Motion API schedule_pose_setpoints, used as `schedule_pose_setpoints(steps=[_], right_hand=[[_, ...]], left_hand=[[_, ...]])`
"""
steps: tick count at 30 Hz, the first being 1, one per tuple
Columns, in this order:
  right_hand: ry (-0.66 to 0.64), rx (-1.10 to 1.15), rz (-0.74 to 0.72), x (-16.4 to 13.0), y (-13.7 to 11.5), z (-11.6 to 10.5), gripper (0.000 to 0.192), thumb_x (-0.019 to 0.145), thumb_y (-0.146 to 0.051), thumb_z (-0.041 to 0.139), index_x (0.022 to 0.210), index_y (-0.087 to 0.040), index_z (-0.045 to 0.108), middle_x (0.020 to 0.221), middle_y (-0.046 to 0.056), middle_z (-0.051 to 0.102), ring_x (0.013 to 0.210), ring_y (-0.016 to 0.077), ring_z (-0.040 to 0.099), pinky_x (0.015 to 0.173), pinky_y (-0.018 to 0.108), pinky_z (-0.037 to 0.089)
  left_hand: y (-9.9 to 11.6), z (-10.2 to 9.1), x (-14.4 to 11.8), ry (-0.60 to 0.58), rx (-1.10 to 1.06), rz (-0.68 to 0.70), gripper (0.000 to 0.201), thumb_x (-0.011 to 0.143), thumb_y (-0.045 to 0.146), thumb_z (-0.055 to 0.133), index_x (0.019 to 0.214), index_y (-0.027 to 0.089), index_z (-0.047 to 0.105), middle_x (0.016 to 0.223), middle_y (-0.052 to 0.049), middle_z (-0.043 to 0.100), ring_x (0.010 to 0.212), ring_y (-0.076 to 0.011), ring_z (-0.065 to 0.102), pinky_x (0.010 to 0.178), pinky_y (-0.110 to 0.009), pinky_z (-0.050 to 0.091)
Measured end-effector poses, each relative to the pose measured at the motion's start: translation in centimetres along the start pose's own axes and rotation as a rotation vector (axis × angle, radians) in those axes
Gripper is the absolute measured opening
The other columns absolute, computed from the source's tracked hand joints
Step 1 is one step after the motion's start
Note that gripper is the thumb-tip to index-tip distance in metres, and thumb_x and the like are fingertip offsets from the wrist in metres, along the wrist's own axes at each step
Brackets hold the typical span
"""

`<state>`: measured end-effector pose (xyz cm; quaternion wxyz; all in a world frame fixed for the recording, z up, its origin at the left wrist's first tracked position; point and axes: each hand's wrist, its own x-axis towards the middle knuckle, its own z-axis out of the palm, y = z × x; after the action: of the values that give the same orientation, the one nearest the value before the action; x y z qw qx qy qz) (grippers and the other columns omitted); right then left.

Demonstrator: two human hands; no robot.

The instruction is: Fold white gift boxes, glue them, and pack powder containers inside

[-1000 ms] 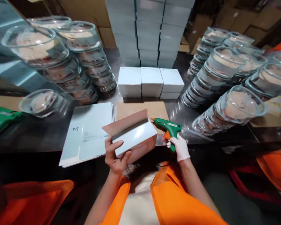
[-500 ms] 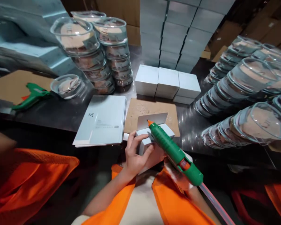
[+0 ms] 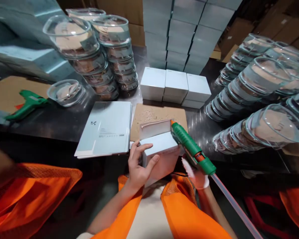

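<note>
Stacked white cartons and clear lidded bowls crowd the dark bench (image 3: 52,122). Left hand (image 3: 139,164) grips a folded box (image 3: 159,149); gloved right hand (image 3: 196,174) clasps a glue gun (image 3: 191,147), nozzle at the flap. Hot glue could string onto bare fingers.

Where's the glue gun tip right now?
In the head view, centre-right: the glue gun, held in the gloved right hand, has its tip at the right end of the box flap, over the cardboard mat.

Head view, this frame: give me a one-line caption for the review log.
Left hand steadies a pale box while the gloved right hand aims a green glue gun at its open flap.
</note>
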<state>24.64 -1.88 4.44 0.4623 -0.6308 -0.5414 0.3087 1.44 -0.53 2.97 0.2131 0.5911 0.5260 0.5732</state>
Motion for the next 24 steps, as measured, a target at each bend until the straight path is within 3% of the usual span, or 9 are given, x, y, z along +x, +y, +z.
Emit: schedule_pose_setpoints(steps=[3,6,9,11,14,17,20,22,24], right_hand=[[0.11,0.141,0.259,1.6,1.0,-0.1,0.043,0.074,-0.061,0.083,0.09,-0.021,0.079,0.066,0.003,0.072,0.057,0.0212,0.066,0.055,0.035,0.059],[0.095,0.23,0.491,4.3,2.2,0.5,0.062,0.076,-0.07,0.075,0.104,-0.015,0.081,0.055,0.001,0.065,0.045,0.0164,0.056,0.043,0.028,0.047],[0.023,0.205,0.556,6.6,3.7,0.1,0.067,0.086,-0.076,0.058,0.095,-0.013,0.079,0.055,0.006,0.068,0.047,0.0201,0.062,0.046,0.03,0.051],[-0.001,0.145,0.581,7.5,4.3,-1.1,0.061,0.087,-0.073,0.059,0.079,-0.015,0.076,0.051,0.008,0.065,0.048,0.0223,0.064,0.047,0.031,0.052],[0.06,0.043,0.533,7.8,3.3,-3.2,0.046,0.082,-0.062,0.074,0.067,-0.019,0.071,0.046,0.005,0.06,0.052,0.0226,0.065,0.051,0.031,0.054],[0.087,0.13,0.329,7.7,0.5,-3.1,0.043,0.077,-0.058,0.082,0.099,-0.021,0.08,0.084,0.007,0.08,0.082,0.0251,0.076,0.073,0.034,0.062],[-0.218,0.395,0.225,7.8,-2.4,-1.0,0.063,0.071,-0.054,0.09,0.123,-0.022,0.077,0.116,0.009,0.081,0.102,0.027,0.077,0.089,0.039,0.064],[-0.349,0.471,0.215,8.0,-3.4,-0.1,0.059,0.071,-0.055,0.092,0.118,-0.021,0.079,0.11,0.007,0.082,0.098,0.0267,0.078,0.091,0.041,0.064],[-0.396,0.431,0.102,8.1,-3.6,-0.1,0.056,0.077,-0.065,0.086,0.11,-0.021,0.081,0.108,0.008,0.083,0.101,0.0276,0.078,0.096,0.043,0.063]], left_hand=[[0.1,-0.3,0.0,-0.009,-0.041,-0.07,0.025,0.09,0.041,0.08,0.111,0.027,0.075,0.114,-0.007,0.074,0.132,-0.0304,0.062,0.115,-0.045,0.046],[0.3,-0.5,0.2,0.005,-0.078,-0.124,0.027,0.088,0.045,0.081,0.108,0.027,0.076,0.115,-0.008,0.073,0.131,-0.0307,0.061,0.108,-0.042,0.048],[0.5,-0.7,0.5,0.019,-0.126,-0.185,0.033,0.086,0.051,0.081,0.106,0.026,0.075,0.114,-0.009,0.071,0.122,-0.0297,0.064,0.095,-0.037,0.051],[0.4,-0.9,0.7,0.023,-0.159,-0.23,0.04,0.083,0.057,0.082,0.104,0.024,0.075,0.114,-0.009,0.07,0.11,-0.0281,0.066,0.088,-0.036,0.051],[0.3,-1.1,0.9,0.025,-0.189,-0.244,0.045,0.079,0.062,0.084,0.1,0.024,0.074,0.114,-0.008,0.069,0.11,-0.0279,0.066,0.088,-0.035,0.052],[0.3,-0.7,0.9,-0.052,-0.202,-0.188,0.04,0.081,0.062,0.083,0.098,0.026,0.074,0.105,-0.007,0.07,0.123,-0.0308,0.063,0.096,-0.037,0.052],[0.3,0.1,0.9,-0.141,-0.248,-0.134,0.038,0.084,0.061,0.081,0.1,0.027,0.074,0.109,-0.01,0.073,0.132,-0.0325,0.062,0.104,-0.041,0.051],[0.3,0.8,0.9,-0.137,-0.294,-0.142,0.039,0.085,0.061,0.08,0.101,0.026,0.072,0.123,-0.012,0.072,0.134,-0.0327,0.062,0.105,-0.042,0.052],[0.2,1.2,1.0,-0.085,-0.384,-0.178,0.043,0.086,0.06,0.08,0.111,0.028,0.067,0.13,-0.012,0.07,0.129,-0.0306,0.067,0.102,-0.041,0.055]])
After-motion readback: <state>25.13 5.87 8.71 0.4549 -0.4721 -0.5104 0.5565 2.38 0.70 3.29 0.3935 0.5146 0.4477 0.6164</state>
